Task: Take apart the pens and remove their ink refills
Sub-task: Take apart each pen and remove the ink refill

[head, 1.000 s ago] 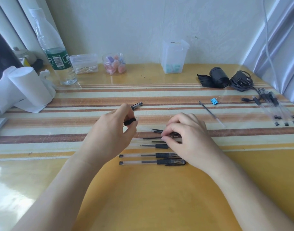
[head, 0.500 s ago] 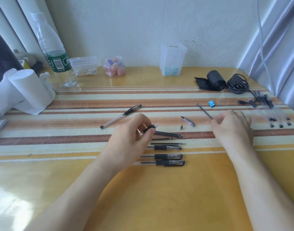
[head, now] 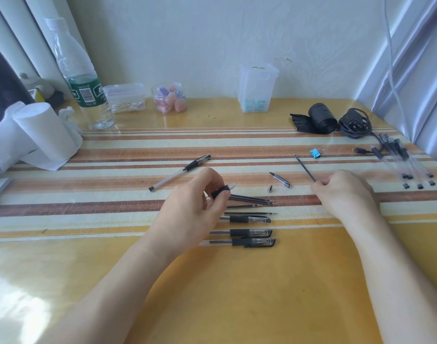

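The striped yellow table (head: 113, 150) stood against a white wall. The left hand (head: 192, 209) curled its fingers round a black-gripped pen barrel (head: 221, 191). The right hand (head: 343, 192), fingers curled, pinched the near end of an ink refill (head: 305, 167). Between the hands lay loose refills (head: 249, 199) and a cap (head: 279, 180); three pens (head: 247, 232) lay nearer the person.

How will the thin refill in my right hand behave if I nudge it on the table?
The refill is long and very thin, so probably light and slightly bendy. It looks round and the table is glossy, so it would likely roll.
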